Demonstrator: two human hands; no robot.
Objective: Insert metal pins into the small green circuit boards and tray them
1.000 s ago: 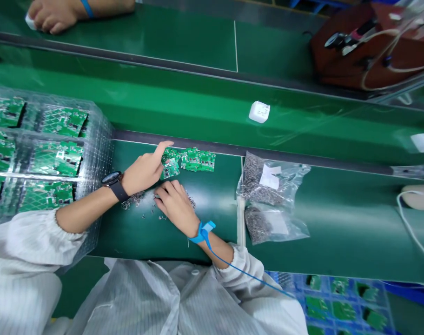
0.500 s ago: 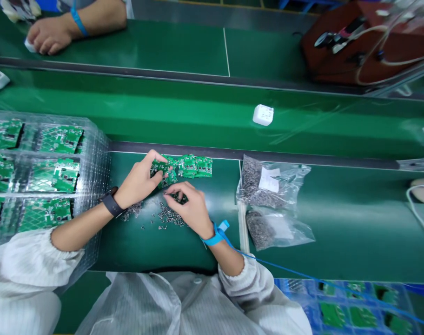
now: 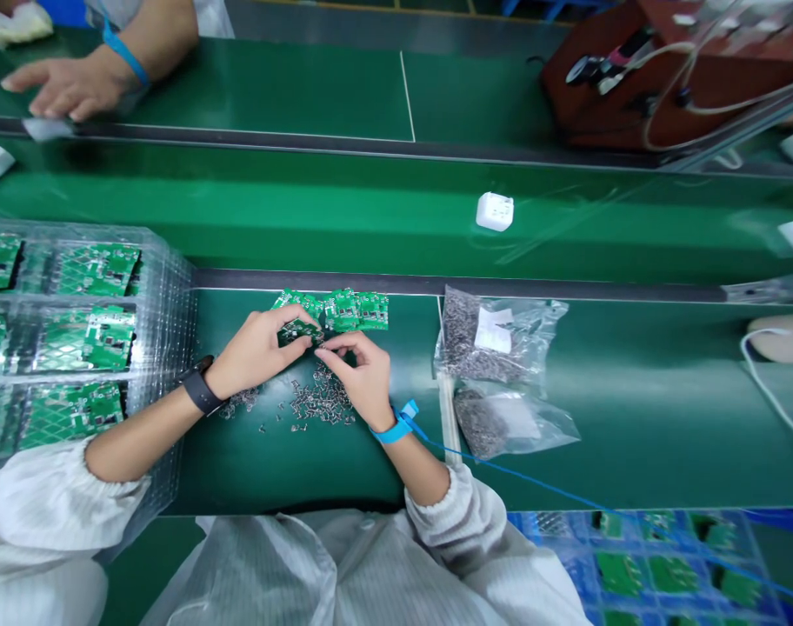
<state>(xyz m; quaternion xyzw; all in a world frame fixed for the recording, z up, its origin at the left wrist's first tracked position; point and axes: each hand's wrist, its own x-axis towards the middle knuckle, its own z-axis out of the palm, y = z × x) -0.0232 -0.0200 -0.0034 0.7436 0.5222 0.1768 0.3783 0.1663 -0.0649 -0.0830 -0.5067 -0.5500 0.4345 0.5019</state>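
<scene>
My left hand [image 3: 256, 352] is closed on a green circuit board [image 3: 300, 331], its thumb and forefinger gripping the edges. My right hand [image 3: 365, 374] has its thumb and forefinger pinched together at the right edge of that board; whatever sits between the fingertips is too small to make out. Just below the hands lies a loose heap of small metal parts [image 3: 322, 400]. A smaller heap of metal parts [image 3: 241, 402] is partly hidden by my left wrist. Behind the hands, more circuit boards [image 3: 356, 309] lie in an overlapping row.
Clear plastic trays [image 3: 168, 304] with circuit boards stand at left. To the right lie two bags of metal parts [image 3: 462, 335] [image 3: 481, 422]. A blue cord [image 3: 533, 480] runs from my right wristband. Across the green belt, a co-worker's hand [image 3: 76, 87] reaches over a rail.
My right hand has moved slightly up to the edge of the held board, uncovering more of the metal parts. The board has been lowered a little. The co-worker's hand has opened, moving toward the belt.
</scene>
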